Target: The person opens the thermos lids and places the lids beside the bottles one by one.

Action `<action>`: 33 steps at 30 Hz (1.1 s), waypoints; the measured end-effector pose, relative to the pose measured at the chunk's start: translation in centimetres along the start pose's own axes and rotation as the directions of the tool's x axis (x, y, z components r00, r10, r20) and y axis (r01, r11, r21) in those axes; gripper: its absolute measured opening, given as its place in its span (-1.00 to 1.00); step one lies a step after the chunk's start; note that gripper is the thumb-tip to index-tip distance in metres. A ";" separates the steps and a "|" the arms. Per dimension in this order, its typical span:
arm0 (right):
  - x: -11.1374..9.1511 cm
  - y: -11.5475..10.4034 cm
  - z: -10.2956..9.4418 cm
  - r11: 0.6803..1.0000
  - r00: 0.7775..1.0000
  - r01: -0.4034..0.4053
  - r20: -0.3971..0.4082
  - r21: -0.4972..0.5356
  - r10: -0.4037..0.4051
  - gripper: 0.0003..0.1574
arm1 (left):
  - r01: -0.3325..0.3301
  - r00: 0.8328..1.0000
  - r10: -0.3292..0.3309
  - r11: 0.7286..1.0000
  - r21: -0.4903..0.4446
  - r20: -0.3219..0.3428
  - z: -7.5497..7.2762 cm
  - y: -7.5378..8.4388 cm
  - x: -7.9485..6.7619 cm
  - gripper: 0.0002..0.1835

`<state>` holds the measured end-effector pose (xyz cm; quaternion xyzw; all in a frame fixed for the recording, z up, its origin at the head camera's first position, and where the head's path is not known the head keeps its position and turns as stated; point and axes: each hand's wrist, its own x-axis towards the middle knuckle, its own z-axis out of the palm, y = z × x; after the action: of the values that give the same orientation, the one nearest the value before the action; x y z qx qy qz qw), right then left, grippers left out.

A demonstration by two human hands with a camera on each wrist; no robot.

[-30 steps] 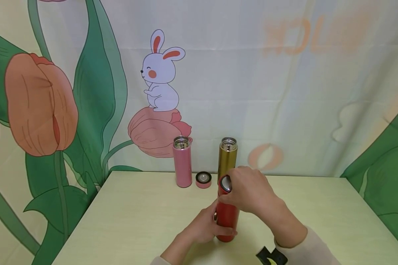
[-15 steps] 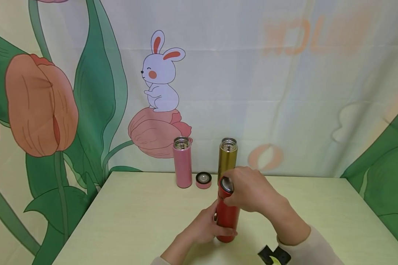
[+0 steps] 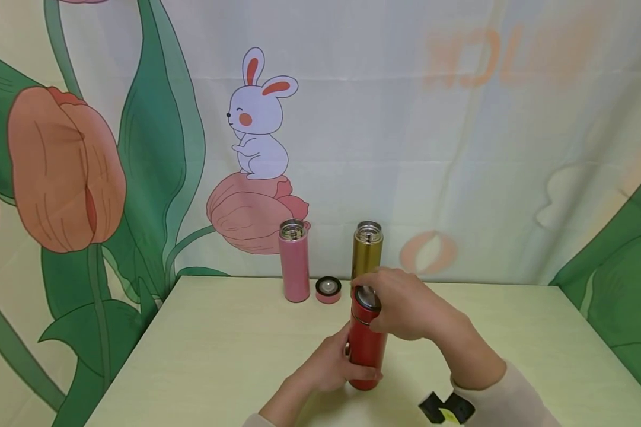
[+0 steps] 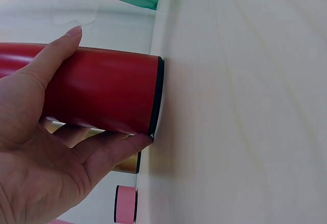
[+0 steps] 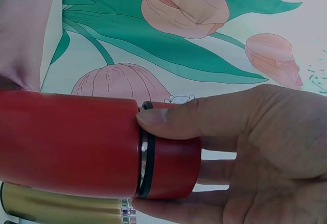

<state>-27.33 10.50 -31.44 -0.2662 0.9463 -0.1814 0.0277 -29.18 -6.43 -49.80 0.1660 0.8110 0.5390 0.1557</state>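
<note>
A red thermos (image 3: 367, 347) stands upright on the table in the head view, its base at the tabletop. My left hand (image 3: 328, 365) grips its lower body; thumb and fingers sit on opposite sides in the left wrist view. Around the red lid (image 5: 176, 170) at the top, my right hand (image 3: 408, 305) holds with thumb and fingers. A narrow gap with a shiny rim shows between lid and body in the right wrist view. Directly behind stands a lidless gold thermos (image 3: 366, 255), its lower part hidden by the red one and my right hand.
To the back left stands a lidless pink thermos (image 3: 296, 270). Next to it a pink lid (image 3: 328, 290) lies with its inner side up. The table (image 3: 219, 350) meets a printed curtain (image 3: 379, 118) at its back edge.
My right hand has turned on the lid, its wrist shifting slightly right, and more of the lid's silver top shows. The left hand and the thermos body stay in place.
</note>
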 end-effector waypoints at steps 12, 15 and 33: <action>-0.1 0.5 -0.3 0.998 0.998 0.009 0.058 0.061 -0.013 -0.22 | -0.012 1.000 0.012 1.000 0.001 0.006 0.0 -0.2 0.0 -0.16; 0.0 0.6 -0.3 0.998 0.997 0.018 0.067 0.068 -0.023 -0.22 | -0.014 1.000 0.014 1.000 0.003 0.003 0.0 -0.2 0.1 -0.16; -0.2 0.9 -0.2 0.995 0.997 0.049 0.055 0.086 -0.054 -0.17 | 0.009 1.000 -0.009 1.000 -0.006 -0.001 0.0 0.0 0.1 -0.16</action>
<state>-27.63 11.41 -31.55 -0.2942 0.9294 -0.2143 0.0613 -29.24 -6.40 -49.85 0.1616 0.8101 0.5410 0.1581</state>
